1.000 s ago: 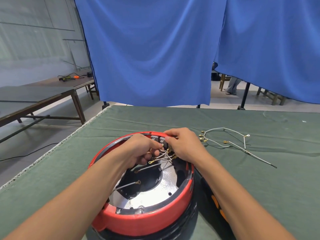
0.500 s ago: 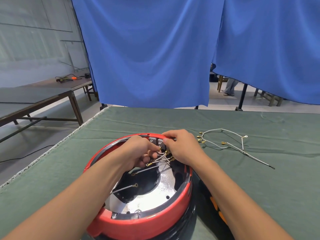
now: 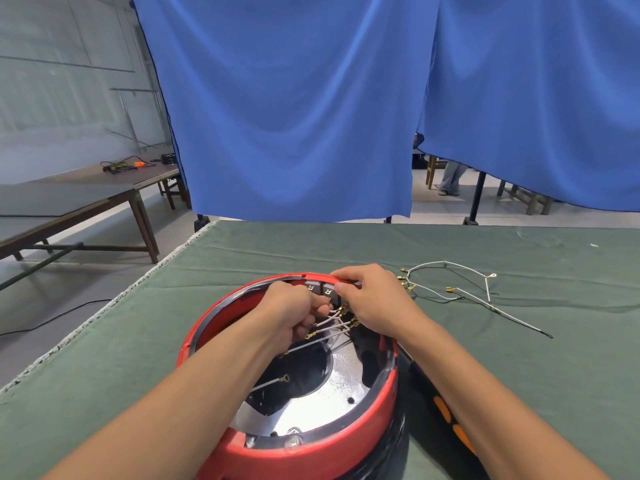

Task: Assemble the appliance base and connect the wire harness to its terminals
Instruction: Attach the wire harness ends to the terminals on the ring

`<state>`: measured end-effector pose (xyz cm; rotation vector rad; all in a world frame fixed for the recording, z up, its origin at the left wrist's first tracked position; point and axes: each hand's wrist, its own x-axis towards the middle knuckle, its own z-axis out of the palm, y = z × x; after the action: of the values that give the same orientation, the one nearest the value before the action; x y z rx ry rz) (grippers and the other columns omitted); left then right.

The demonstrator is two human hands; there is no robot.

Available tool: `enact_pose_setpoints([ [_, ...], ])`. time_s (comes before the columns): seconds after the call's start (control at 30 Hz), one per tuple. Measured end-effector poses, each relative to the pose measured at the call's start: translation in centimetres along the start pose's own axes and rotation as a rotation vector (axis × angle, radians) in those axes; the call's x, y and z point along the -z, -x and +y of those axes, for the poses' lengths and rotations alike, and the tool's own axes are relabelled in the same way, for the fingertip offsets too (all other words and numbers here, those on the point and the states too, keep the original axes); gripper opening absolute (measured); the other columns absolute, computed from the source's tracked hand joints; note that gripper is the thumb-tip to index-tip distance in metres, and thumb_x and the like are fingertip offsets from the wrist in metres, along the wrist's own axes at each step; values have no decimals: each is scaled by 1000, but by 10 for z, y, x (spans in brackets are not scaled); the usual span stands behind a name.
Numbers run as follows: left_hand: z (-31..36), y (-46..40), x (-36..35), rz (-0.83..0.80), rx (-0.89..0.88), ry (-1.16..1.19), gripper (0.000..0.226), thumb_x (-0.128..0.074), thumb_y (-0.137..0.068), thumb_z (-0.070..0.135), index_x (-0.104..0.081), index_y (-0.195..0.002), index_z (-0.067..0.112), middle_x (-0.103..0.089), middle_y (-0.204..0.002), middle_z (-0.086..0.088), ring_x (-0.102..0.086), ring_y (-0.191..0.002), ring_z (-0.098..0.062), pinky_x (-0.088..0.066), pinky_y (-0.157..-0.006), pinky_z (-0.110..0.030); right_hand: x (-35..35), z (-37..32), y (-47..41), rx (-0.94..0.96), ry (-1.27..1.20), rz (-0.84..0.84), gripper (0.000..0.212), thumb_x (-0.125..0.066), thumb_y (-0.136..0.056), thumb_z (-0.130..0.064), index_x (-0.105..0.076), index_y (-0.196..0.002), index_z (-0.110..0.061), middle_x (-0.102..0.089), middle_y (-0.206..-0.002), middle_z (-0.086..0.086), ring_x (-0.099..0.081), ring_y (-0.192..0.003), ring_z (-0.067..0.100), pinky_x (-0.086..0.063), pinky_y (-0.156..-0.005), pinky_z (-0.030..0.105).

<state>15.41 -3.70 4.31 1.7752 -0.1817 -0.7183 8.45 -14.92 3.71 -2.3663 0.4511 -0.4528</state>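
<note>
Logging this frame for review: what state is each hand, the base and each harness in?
left hand: grips white wires inside the base.
right hand: fingers curled at the far rim; what they hold is hidden.
appliance base: open, wires loose inside.
spare wire harness: lying on the green cloth, untouched.

Bright even daylight, soft shadows, glare on metal plate [image 3: 332, 393], wide-angle bending at edges.

A surface [image 3: 207, 341] draped in green cloth is carrying a round red appliance base [image 3: 311, 452] at its near middle, while a loose white wire harness [image 3: 460, 296] with gold terminals is lying on the cloth well right of it.
</note>
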Motion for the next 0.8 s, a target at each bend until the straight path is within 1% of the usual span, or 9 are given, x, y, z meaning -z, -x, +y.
enact_pose_setpoints([
  [0.2, 0, 0, -4, 50, 13, 64, 14, -57, -89, 2, -63, -76, 3, -54, -40, 4, -30, -27, -3, -21, -32, -13, -1, 0, 0, 8, 28, 5, 26, -50, -95, -23, -67, -115, -26, -69, -110, -4, -58, -102, 16, -38, -76, 22],
  [0.27, 1, 2, -5, 59, 7, 67, 11, -58, -88, 2, -63, -79, 3, -54, -39, 4, -30, -28, -3, -21, -32, -13, -1, 0, 0, 1, 17, 14, 26, -50, -95, -23, -68, -114, -26, -70, -108, -4, -58, -97, 15, -37, -75, 22],
  [0.43, 2, 6, 1, 48, -27, -23, 10, -60, -86, 3, -62, -76, 2, -55, -42, 0, -32, -31, -7, -23, -35, -13, -3, 0, 1, -21, -27, 16, 24, -51, -95, -24, -69, -111, -26, -70, -103, -4, -55, -90, 13, -34, -71, 21],
  [0.57, 3, 10, 13, 120, -79, -82, 9, -64, -83, 2, -63, -74, -1, -60, -44, -2, -34, -27, -8, -26, -33, -13, -3, 3, 0, -42, -93, 39, 20, -55, -93, -23, -72, -104, -25, -65, -83, -10, -56, -77, 10, -37, -63, 22],
  [0.63, 2, 11, 14, 188, -208, -212, 14, -65, -82, 6, -67, -68, 3, -61, -46, -2, -38, -30, -11, -31, -37, -17, -4, 6, -2, -61, -161, 59, 16, -59, -90, -22, -73, -97, -24, -64, -72, -12, -55, -66, 6, -39, -58, 22],
  [0.67, 2, 11, 10, 222, -303, -316, 18, -65, -81, 9, -68, -63, 8, -63, -51, -3, -44, -36, -13, -36, -43, -21, -5, 6, -2, -67, -188, 60, 14, -60, -89, -21, -73, -93, -25, -62, -67, -13, -54, -61, 5, -38, -56, 22],
  [0.7, 3, 13, 5, 257, -397, -433, 20, -63, -81, 14, -68, -61, 13, -66, -59, -4, -53, -47, -18, -42, -51, -25, -5, 6, -1, -69, -215, 57, 13, -61, -87, -20, -73, -89, -26, -61, -63, -14, -52, -57, 4, -38, -55, 22],
  [0.73, 4, 14, -2, 303, -478, -571, 17, -60, -82, 18, -67, -66, 15, -69, -70, -4, -60, -63, -22, -45, -60, -29, -5, 5, -1, -69, -247, 56, 13, -62, -86, -19, -73, -86, -25, -61, -60, -14, -52, -55, 3, -39, -56, 23],
  [0.8, 6, 16, -17, 405, -648, -864, 12, -53, -84, 25, -64, -85, 21, -66, -92, -1, -57, -92, -24, -42, -70, -33, -1, 5, 0, -76, -291, 89, 15, -62, -82, -14, -74, -83, -23, -63, -64, -12, -57, -61, 6, -44, -64, 25],
])
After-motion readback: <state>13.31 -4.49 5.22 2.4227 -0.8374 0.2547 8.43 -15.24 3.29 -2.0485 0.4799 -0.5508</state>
